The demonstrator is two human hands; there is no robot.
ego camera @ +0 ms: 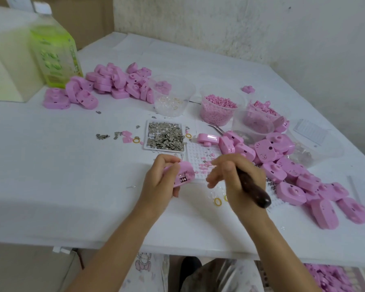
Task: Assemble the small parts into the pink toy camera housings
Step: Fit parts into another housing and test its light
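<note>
- The left hand (162, 180) held one pink housing (183, 172) just above the tabletop (72, 186), fingers curled round its edges. The long axis ran roughly left to right, and the side showing metal contacts faced the person.
- The right hand (238, 182) clasped a dark-handled tool (254, 191). The handle slanted back to the person's right and the thin tip aimed left.
- The housing lay just left of the tool tip, not touching it, so a short leftward reach was judged sufficient.
- A white grid tray (200, 152) lay behind the gap. A housing pile (293, 173) crowded the right side, and open tabletop lay to the left.
</note>
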